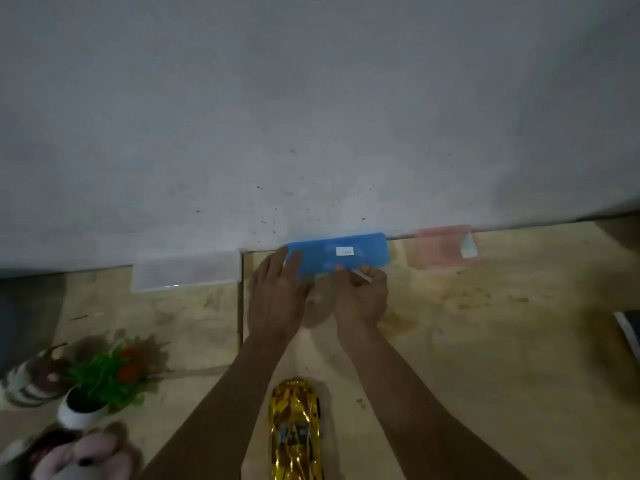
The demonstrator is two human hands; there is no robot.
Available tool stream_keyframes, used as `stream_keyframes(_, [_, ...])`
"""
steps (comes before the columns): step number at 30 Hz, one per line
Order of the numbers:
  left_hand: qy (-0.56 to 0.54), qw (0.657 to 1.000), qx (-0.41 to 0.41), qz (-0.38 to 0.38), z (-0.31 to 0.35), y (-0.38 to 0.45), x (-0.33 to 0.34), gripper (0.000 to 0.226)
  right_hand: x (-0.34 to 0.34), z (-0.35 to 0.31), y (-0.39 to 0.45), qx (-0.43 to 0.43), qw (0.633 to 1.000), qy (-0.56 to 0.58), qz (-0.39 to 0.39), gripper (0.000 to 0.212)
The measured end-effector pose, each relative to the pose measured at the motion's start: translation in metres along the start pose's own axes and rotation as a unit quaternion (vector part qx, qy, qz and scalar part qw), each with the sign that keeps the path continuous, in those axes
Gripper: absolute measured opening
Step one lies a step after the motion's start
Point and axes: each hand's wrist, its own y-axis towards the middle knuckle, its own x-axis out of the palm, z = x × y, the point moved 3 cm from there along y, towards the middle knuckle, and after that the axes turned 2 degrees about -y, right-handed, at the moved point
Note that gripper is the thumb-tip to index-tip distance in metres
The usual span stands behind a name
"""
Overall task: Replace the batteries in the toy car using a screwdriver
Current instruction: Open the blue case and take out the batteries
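A shiny gold toy car (pixel 296 431) stands on its wheels on the beige table (pixel 485 358), near me between my forearms. A flat blue plastic case (pixel 341 252) with a small white label lies against the grey wall at the table's far edge. My left hand (pixel 277 299) touches the case's left end with straight fingers. My right hand (pixel 363 296) is curled at the case's front edge and pinches a thin light-coloured thing there; the blur hides what it is. No screwdriver or batteries show.
A pink translucent box (pixel 440 247) sits right of the blue case. A white block (pixel 187 273) lies at the wall to the left. A small potted plant (pixel 104 382), a striped mug (pixel 27 382) and a pink plush toy (pixel 86 459) crowd the near left. A dark object (pixel 630 330) is at the right edge.
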Motion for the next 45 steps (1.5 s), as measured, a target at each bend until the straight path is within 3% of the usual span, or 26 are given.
stream_keyframes(8, [-0.016, 0.997, 0.043, 0.058, -0.011, 0.021, 0.027, 0.051, 0.024, 0.017, 0.024, 0.065, 0.983, 0.156, 0.068, 0.040])
stream_keyframes(13, [-0.011, 0.995, 0.054, 0.082, -0.015, 0.023, 0.035, 0.051, 0.019, 0.017, 0.025, 0.110, 0.963, 0.244, 0.037, 0.047])
stream_keyframes(33, [-0.002, 0.997, 0.023, 0.068, -0.013, 0.030, 0.030, 0.055, 0.006, 0.017, 0.029, 0.175, 0.957, 0.231, -0.025, 0.038])
stream_keyframes(40, [-0.008, 0.998, 0.023, 0.058, -0.010, 0.032, 0.026, 0.060, 0.006, 0.010, 0.029, 0.155, 0.955, 0.247, -0.060, 0.058])
stream_keyframes(45, [0.007, 0.997, 0.038, 0.062, -0.009, 0.031, 0.025, 0.068, 0.001, 0.003, 0.028, 0.131, 0.963, 0.234, -0.038, 0.041])
